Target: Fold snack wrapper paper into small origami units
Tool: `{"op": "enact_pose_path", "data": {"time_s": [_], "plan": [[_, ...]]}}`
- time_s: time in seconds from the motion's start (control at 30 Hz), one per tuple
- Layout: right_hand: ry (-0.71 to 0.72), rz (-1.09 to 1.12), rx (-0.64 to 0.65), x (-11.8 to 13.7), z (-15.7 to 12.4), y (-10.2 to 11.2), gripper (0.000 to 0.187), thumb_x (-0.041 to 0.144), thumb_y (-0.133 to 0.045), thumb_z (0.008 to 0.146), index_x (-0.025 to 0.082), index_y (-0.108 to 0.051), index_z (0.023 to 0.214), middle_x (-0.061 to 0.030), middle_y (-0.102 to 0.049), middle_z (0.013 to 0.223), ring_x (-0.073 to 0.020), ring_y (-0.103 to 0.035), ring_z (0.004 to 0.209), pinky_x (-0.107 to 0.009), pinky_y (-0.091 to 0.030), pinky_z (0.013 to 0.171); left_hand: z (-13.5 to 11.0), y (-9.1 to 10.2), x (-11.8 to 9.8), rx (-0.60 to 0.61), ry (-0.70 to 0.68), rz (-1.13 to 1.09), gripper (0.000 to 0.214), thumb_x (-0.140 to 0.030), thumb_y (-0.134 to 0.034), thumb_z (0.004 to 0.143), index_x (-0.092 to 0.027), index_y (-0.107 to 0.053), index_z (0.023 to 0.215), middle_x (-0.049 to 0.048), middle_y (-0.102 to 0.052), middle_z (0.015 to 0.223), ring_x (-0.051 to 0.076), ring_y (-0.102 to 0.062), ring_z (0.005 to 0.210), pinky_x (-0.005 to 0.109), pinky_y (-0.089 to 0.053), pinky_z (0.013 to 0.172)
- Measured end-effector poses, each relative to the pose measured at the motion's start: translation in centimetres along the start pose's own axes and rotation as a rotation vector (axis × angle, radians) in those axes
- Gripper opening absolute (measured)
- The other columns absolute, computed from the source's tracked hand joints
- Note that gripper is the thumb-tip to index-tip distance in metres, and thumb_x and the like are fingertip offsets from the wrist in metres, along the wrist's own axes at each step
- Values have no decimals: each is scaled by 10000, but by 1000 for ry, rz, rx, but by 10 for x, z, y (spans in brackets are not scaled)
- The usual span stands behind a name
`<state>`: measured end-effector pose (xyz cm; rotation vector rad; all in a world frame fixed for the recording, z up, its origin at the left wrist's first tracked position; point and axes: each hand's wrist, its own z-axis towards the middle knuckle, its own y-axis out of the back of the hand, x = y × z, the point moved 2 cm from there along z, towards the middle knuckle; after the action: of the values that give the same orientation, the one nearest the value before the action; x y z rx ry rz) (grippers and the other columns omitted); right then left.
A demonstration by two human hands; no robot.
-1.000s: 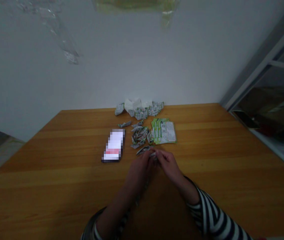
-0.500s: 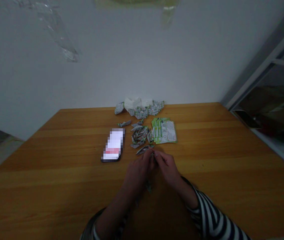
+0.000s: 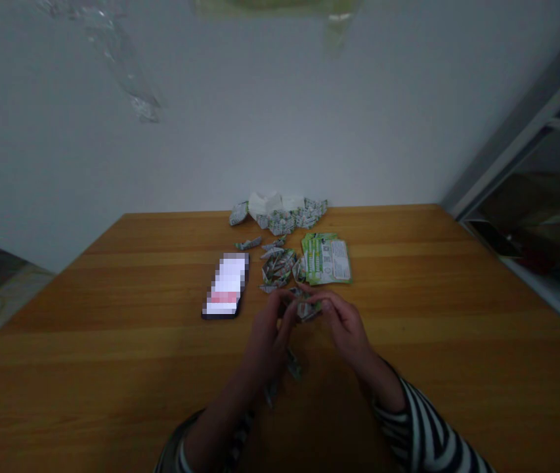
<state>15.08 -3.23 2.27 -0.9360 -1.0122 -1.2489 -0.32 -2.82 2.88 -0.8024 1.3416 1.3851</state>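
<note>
Between my hands is a small folded paper piece [image 3: 308, 311], printed in grey and green. My left hand [image 3: 268, 334] pinches its left side, the fingers bent around it. On the right edge, my right hand [image 3: 347, 327] grips it between thumb and fingers. Just beyond it sits a ring of folded paper pieces [image 3: 278, 268], with several loose ones lying around it. Below my left wrist, another folded piece [image 3: 293, 365] rests on the wooden table [image 3: 161, 368], partly in shadow.
A phone [image 3: 228, 282] with a lit, pixelated screen lies left of the paper ring. To the right is a fanned stack of green and white printed sheets [image 3: 327, 259]. Crumpled printed paper and white tissue [image 3: 280, 213] lie against the wall. Shelving [image 3: 530, 197] stands at the right.
My hands have moved slightly apart, and more of the paper piece shows between them. My right hand has shifted right. The view has shifted a little.
</note>
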Motion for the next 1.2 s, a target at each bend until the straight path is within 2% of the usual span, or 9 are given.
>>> {"op": "enact_pose_path", "data": {"time_s": [0.07,0.13,0.2,0.3,0.5,0.7,0.87,1.03,1.2], "plan": [[88,-142,102,6,2,7,270,348,-475,962,247,-672,1115,-73,-617,1304,-225,-560,1218,-399,-447,1017,1,3,1,14,-28,80,112,-293,-502,918,-206,-532,983,9,-625,850,145,-598,750,247,-451,673],[170,-273,170,9,3,12,297,332,-589,904,268,-650,1188,-74,-591,1336,-231,-548,1234,-413,-432,1043,2,6,5,16,-42,133,124,-272,-536,895,-206,-534,1000,10,-635,863,154,-610,774,257,-455,693],[233,-391,179,6,3,15,356,315,-673,845,282,-652,1199,-78,-620,1298,-236,-584,1187,-414,-463,1016,3,6,7,15,-50,154,132,-256,-553,882,-204,-536,1002,9,-640,851,159,-617,781,267,-460,708],[292,-483,113,-2,2,16,316,273,-682,839,287,-685,1155,-79,-700,1150,-222,-658,1050,-385,-534,921,4,6,7,9,-54,107,108,-252,-555,877,-199,-531,968,7,-638,824,156,-624,762,265,-475,698],[318,-438,31,-5,0,12,203,235,-674,841,260,-739,1031,-74,-734,998,-200,-695,907,-328,-574,798,3,6,3,23,-54,11,105,-270,-581,855,-194,-515,886,4,-634,795,147,-631,728,254,-491,675],[225,-315,-16,-2,2,10,104,199,-659,839,232,-754,866,-53,-734,892,-178,-690,834,-290,-561,743,1,4,5,-28,-45,49,138,-259,-630,817,-192,-509,805,-18,-621,714,139,-624,666,241,-487,631],[156,-280,-136,-6,0,9,85,191,-680,807,223,-753,777,-42,-744,785,-182,-699,745,-287,-562,687,1,5,3,-56,-119,57,154,-242,-673,790,-181,-532,779,-3,-647,758,142,-643,721,250,-521,677],[234,-364,-160,-3,-4,11,96,202,-672,824,249,-755,842,-35,-761,835,-194,-716,782,-305,-570,723,2,9,-2,-84,-165,57,126,-199,-676,779,-178,-554,755,39,-694,880,159,-670,807,271,-549,731],[356,-449,-148,3,-6,15,100,198,-672,831,254,-740,880,-28,-765,831,-193,-721,779,-302,-575,723,3,13,-4,-88,-237,90,93,-200,-685,782,-179,-597,804,34,-702,833,160,-681,767,267,-562,709]]}}
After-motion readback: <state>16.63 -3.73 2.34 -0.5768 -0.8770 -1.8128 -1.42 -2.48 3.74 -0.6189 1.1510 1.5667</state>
